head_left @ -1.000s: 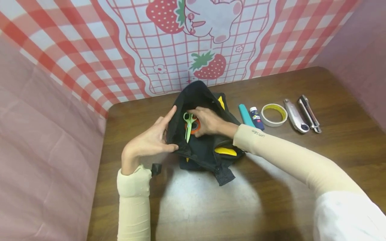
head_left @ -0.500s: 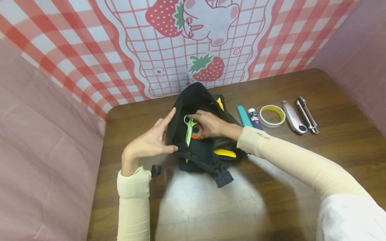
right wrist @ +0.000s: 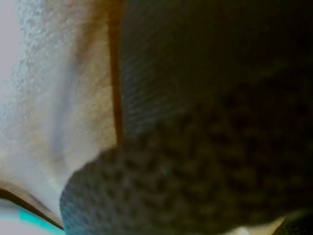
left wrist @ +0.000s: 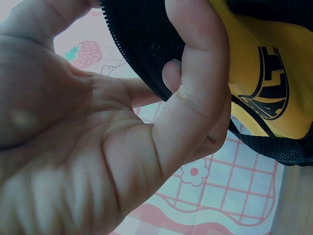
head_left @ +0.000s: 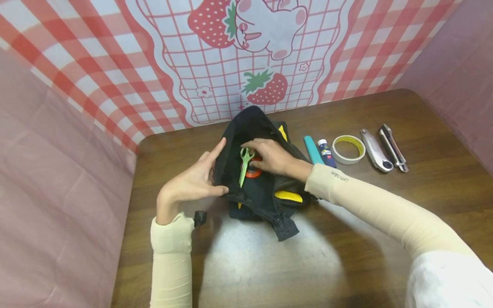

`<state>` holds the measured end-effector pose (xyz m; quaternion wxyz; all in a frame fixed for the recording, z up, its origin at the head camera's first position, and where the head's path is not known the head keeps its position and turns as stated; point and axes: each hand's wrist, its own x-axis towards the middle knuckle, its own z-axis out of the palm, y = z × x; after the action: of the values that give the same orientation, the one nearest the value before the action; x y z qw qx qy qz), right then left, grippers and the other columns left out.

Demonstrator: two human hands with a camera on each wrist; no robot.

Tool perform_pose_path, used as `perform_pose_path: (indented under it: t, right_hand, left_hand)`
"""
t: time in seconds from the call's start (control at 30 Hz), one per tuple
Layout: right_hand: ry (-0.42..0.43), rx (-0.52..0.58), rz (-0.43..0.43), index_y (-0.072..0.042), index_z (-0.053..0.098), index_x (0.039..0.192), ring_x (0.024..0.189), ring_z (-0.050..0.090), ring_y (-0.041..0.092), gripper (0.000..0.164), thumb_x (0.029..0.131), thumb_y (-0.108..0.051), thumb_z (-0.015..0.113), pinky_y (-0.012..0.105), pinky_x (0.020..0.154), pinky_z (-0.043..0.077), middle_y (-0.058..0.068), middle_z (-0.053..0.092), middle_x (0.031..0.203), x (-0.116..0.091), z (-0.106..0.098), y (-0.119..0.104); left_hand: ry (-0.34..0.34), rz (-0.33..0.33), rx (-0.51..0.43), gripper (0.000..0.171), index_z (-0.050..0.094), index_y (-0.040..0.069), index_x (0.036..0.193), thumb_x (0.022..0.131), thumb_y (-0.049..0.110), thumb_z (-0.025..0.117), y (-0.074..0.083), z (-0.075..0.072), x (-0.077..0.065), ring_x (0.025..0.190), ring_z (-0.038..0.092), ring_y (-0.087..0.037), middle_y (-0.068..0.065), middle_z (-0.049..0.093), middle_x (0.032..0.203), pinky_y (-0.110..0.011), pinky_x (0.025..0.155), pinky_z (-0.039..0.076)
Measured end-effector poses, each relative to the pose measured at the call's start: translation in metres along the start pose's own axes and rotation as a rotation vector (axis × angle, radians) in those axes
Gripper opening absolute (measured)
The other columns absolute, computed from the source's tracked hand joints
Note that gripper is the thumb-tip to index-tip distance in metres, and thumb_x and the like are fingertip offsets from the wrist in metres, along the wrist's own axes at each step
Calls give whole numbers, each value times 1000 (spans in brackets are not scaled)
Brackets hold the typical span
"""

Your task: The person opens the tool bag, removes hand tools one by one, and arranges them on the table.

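A black and yellow zip bag (head_left: pixel 265 205) stands on the table with its mouth spread. My left hand (head_left: pixel 190 182) grips its left side; in the left wrist view curled fingers (left wrist: pixel 195 83) hook over the zipped edge beside a yellow panel with black lettering. My right hand (head_left: pixel 275 158) reaches into the bag, fingers curled at the handle loops of light green scissors (head_left: pixel 245 167), whose blades point toward the near side. Partly under the hand, an orange ring-shaped roll (head_left: pixel 253 173) lies in the bag. Dark fabric and skin fill the blurred right wrist view.
Right of the bag lie a teal bar-shaped object (head_left: pixel 313 149), a glue stick (head_left: pixel 326 153), a tape roll (head_left: pixel 348 149), and two utility knives, one grey (head_left: pixel 376 150) and one darker (head_left: pixel 393 147). A strawberry-print cloth (head_left: pixel 265 92) hangs behind the table.
My right hand and the scissors have shifted slightly right inside the bag, the thumb moving up off the orange roll's near edge. My left hand keeps its grip on the bag.
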<state>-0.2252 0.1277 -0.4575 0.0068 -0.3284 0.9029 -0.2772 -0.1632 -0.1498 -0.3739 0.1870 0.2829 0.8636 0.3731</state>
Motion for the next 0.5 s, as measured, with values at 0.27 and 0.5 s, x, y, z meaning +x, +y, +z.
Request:
perform_pose_path:
  t: [0.27, 0.5]
  right_hand:
    - [119, 52, -58, -1, 73, 138, 85, 64, 22, 43, 97, -3, 84, 41, 78, 54, 10, 69, 103, -6, -3, -2]
    - [196, 108, -105, -3, 75, 137, 85, 61, 21, 44, 94, 6, 79, 39, 75, 52, 8, 66, 100, -10, -3, -4]
  left_hand:
    - [0, 3, -6, 126, 6, 15, 180, 84, 12, 88, 0, 0, 1, 90, 51, -24, -17, 46, 115, -35, 77, 46]
    - [-6, 6, -1, 126, 6, 14, 180, 85, 12, 88, -1, 0, 1, 90, 51, -24, -17, 45, 116, -35, 77, 46]
